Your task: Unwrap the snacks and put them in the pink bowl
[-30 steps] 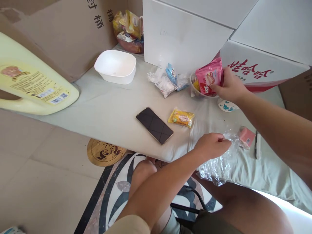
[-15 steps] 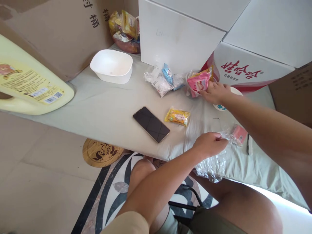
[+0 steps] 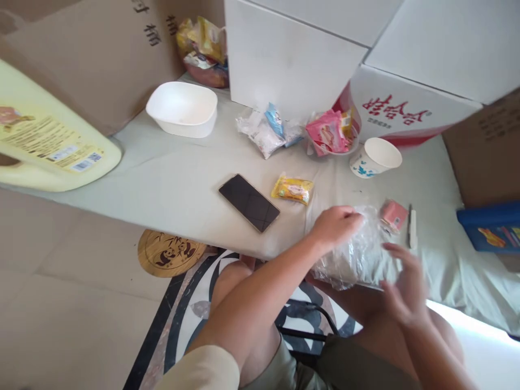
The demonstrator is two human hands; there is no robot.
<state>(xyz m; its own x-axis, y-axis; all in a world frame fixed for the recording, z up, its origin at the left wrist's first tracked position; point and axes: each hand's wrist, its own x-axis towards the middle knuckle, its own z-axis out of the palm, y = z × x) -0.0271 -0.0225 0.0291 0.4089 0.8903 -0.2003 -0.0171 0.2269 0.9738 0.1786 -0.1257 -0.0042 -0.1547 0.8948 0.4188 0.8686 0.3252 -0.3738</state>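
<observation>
My left hand (image 3: 338, 225) is closed on a clear, crinkled plastic bag (image 3: 345, 260), which spreads over the front edge of the cloth-covered surface. To its right, my right hand (image 3: 406, 284) hovers near the bag with fingers apart, slightly blurred, holding nothing. A small pink packet (image 3: 393, 216) lies just beyond the hands, beside a slim white-handled cutter (image 3: 413, 227). Left of the bag sits a yellow wrapped snack (image 3: 292, 189). Farther back, a pink snack packet (image 3: 328, 132) rests in a clear bowl (image 3: 353, 149) with other packets.
A phone (image 3: 249, 202) lies mid-surface. Behind it stand a white tub (image 3: 182, 122) and clear and blue packets (image 3: 266, 135). A paper cup (image 3: 376, 157) is by the boxes. A large yellow bottle (image 3: 52, 130) stands left; a blue item (image 3: 491, 227) lies right.
My right hand has let go of the pink snack packet, now in the clear bowl, and come back toward the plastic bag. My left hand still grips the bag.
</observation>
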